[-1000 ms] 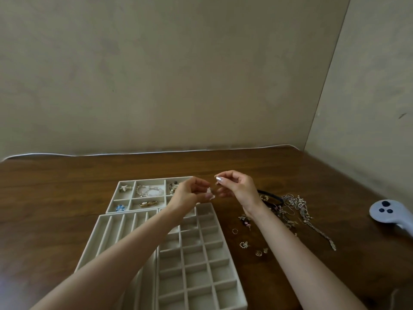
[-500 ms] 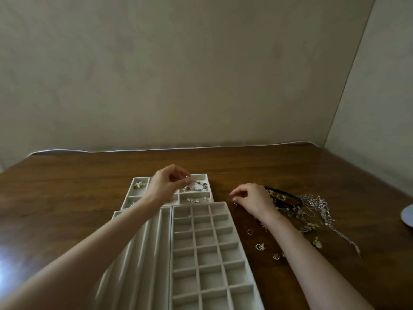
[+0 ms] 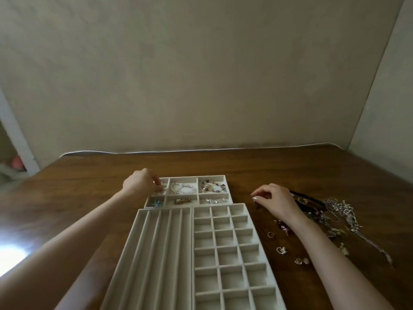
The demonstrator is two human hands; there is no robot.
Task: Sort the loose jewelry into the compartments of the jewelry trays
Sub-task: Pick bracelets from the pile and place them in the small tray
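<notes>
Three beige jewelry trays lie on the wooden table: a small far tray (image 3: pixel 228 186) with bracelets and small pieces, a long-slot tray (image 3: pixel 143 222) and a grid tray (image 3: pixel 248 222), both bare. My left hand (image 3: pixel 140 184) reaches into the far tray's top-left compartment, its curled fingertips pinching a small shiny piece (image 3: pixel 161 186). My right hand (image 3: pixel 277 201) rests on the table right of the trays with fingers loosely curled over a tiny dark piece (image 3: pixel 257 205). Loose jewelry (image 3: pixel 335 211) is heaped behind the right wrist.
A black band (image 3: pixel 309 199) lies in the heap, with chains trailing to the right. Rings and small charms (image 3: pixel 281 250) are scattered between the grid tray and my right forearm. Walls close the table at the back and right. Glare (image 3: pixel 11 256) falls on the left.
My hands parted from a shared hold in front of me. The left one carried the small piece to the far tray's left compartment; the right one dropped to the table beside the heap.
</notes>
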